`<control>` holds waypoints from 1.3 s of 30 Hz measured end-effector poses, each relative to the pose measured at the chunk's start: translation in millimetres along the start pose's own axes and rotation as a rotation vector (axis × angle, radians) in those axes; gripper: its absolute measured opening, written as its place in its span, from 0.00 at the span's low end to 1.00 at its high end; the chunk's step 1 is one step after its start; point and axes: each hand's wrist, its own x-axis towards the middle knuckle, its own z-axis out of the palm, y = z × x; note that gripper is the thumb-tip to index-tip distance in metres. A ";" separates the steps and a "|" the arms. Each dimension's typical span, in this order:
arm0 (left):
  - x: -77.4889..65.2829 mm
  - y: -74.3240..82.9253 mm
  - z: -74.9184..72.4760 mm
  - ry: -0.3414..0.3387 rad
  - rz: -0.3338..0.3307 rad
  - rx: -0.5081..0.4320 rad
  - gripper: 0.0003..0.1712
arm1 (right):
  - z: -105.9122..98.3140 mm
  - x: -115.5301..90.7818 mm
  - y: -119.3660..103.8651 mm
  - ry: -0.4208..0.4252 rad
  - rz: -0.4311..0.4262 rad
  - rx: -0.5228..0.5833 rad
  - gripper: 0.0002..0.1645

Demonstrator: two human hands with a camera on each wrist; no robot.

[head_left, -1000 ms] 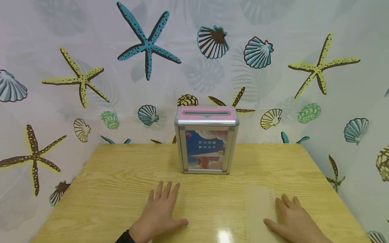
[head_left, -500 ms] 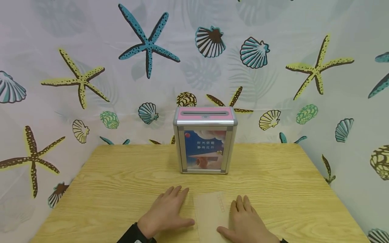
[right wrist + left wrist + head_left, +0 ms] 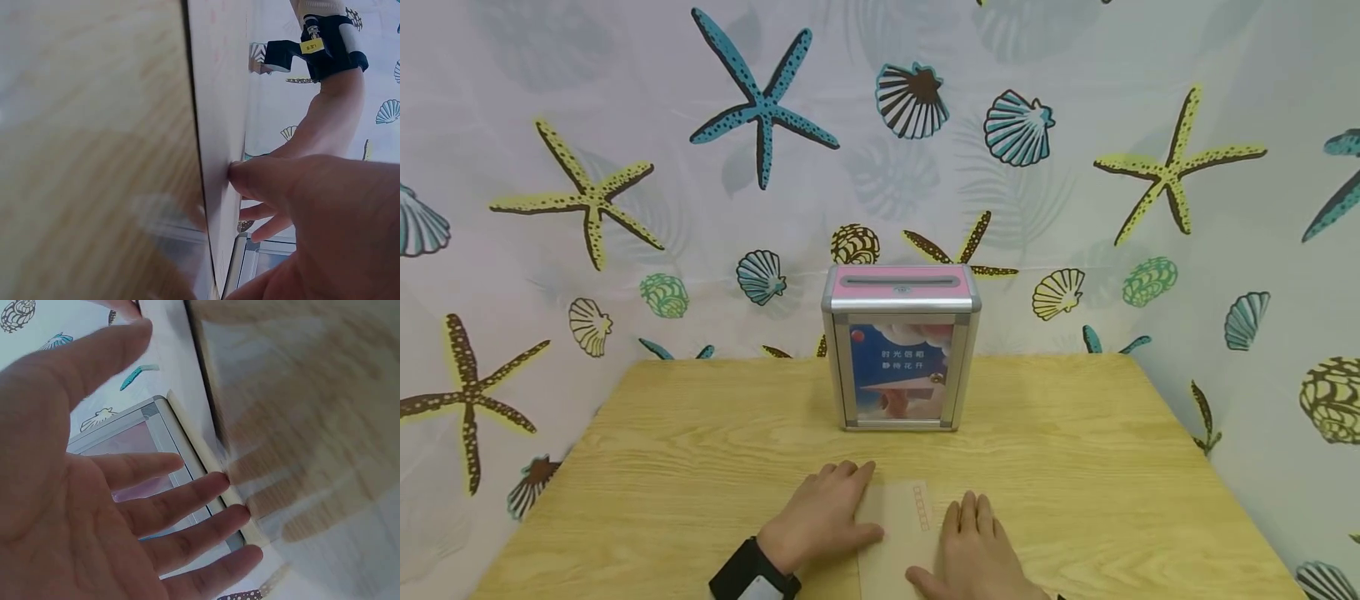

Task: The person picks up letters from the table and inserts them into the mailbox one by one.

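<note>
A tan paper envelope point(image 3: 893, 537) with a column of red boxes lies flat on the wooden table, between the two hands. At its left edge is my left hand point(image 3: 822, 518), fingers extended and thumb reaching over the paper. In the left wrist view, the fingers of the left hand point(image 3: 181, 519) are spread, with their tips at the tabletop. My right hand point(image 3: 976, 554) lies along the right edge of the envelope, fingers straight and thumb on the paper. The right wrist view shows that thumb touching the envelope point(image 3: 215, 125); part of the right hand point(image 3: 325, 212) hides the rest.
A silver-framed box point(image 3: 901, 348) with a pink slotted top and a picture front stands upright beyond the hands. The wooden table point(image 3: 1060, 433) stretches to both sides. Behind it hangs a white cloth point(image 3: 880, 192) with starfish and shells.
The right hand has moved left, and the envelope has slid with it from the right side to the middle. The left hand has shifted slightly right, up to the envelope's left edge.
</note>
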 end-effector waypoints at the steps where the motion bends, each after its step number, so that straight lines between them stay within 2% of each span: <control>1: 0.9 -0.2 -0.7 0.013 0.012 0.002 0.49 | -0.9 -0.1 -0.3 0.004 -0.002 0.002 0.65; 5: 3.6 0.8 -4.4 0.054 0.052 -0.012 0.43 | -4.0 0.4 -1.5 0.016 -0.017 -0.008 0.64; 10: 3.2 3.6 -6.1 0.079 0.069 -0.020 0.37 | -7.6 -0.3 -2.8 0.005 -0.013 -0.005 0.64; 14: 2.2 2.3 -6.5 0.130 0.071 -0.029 0.23 | -8.0 0.8 -3.4 -0.005 -0.012 -0.002 0.64; 15: 2.9 1.1 -6.0 0.135 0.062 -0.055 0.19 | -8.2 0.9 -3.4 -0.008 -0.015 -0.001 0.64; 18: 4.1 -1.5 -4.5 0.136 0.041 -0.211 0.06 | -8.8 0.6 -3.3 -0.031 -0.006 0.022 0.64; 22: 5.1 -3.2 -5.5 0.179 0.055 -0.402 0.03 | -9.9 -2.0 -1.5 -0.047 -0.020 0.074 0.59; 26: 2.1 -1.0 -14.5 0.281 0.104 -0.470 0.03 | -11.8 -4.3 2.8 -0.019 -0.094 0.133 0.51; 29: -2.5 3.2 -24.2 0.379 0.113 -0.515 0.04 | -12.7 -4.9 6.4 0.007 -0.164 0.208 0.41; 35: -14.8 13.1 -43.1 0.595 0.137 -0.578 0.06 | -16.0 -4.3 10.5 0.032 -0.248 0.493 0.20; 37: -18.5 16.0 -49.2 0.663 0.171 -0.589 0.07 | -17.5 -4.2 11.6 0.039 -0.275 0.583 0.19; 39: -21.7 18.5 -55.9 0.734 0.219 -0.593 0.07 | -19.1 -4.1 12.8 0.055 -0.308 0.643 0.13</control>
